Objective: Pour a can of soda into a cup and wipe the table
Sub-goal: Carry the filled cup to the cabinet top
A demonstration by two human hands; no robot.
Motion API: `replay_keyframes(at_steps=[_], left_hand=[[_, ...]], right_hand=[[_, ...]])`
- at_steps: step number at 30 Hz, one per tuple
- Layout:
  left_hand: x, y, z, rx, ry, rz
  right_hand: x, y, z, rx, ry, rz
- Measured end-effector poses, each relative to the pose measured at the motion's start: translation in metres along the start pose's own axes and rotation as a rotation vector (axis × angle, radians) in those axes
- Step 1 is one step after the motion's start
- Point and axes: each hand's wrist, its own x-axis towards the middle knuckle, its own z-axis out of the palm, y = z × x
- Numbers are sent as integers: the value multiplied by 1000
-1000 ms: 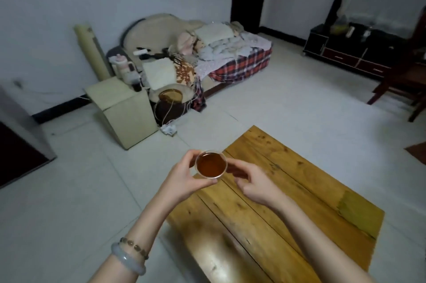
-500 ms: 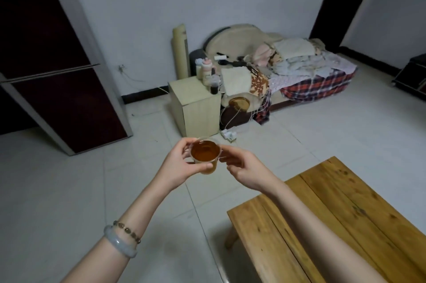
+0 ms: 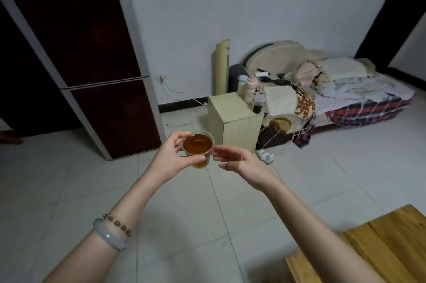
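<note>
A clear plastic cup (image 3: 197,147), filled nearly to the rim with amber-brown drink, is held upright in the air over the tiled floor. My left hand (image 3: 171,158) grips it from the left side, fingers wrapped around its wall. My right hand (image 3: 239,159) is just right of the cup with fingers spread, its fingertips near or touching the rim. The wooden table (image 3: 373,250) shows only as a corner at the bottom right, well away from the cup. No soda can or cloth is in view.
A dark red fridge (image 3: 96,70) stands at the left. Ahead are a beige box cabinet (image 3: 232,121) with bottles on it, a cluttered low bed (image 3: 345,95), and a power strip (image 3: 265,155) with cables on the floor.
The view has swung left, away from the table, which has slid to the bottom right corner. The cup stays in my left hand; my right hand has opened and eased off it.
</note>
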Motion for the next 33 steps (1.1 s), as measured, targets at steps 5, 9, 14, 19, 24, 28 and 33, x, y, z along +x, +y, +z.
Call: replay_keyframes(at_steps=[5,9,14,19,24,28,33], left_hand=[[45,-22,-35,2,61,-6],[91,-40,-58,-14,103,-10],[164,-60,-87,-17,118,-40],[236,-67,-108,-40,131,-35],[300,-78,-124,-52,129,-29],[353,-94,-139,-87,126,-35],[430,-119,-167,-66,69,-23]], right_hand=[[71,-3,10,164,-105,88],[138,-11,10,192,-150,128],[224,-26,3,190,-209,152],[303,-43,-9,170,-230,147],[373,-54,-20,159,-236,137],[429,-56,-24,175,-229,158],[503,-61,-24,223,-174,152]])
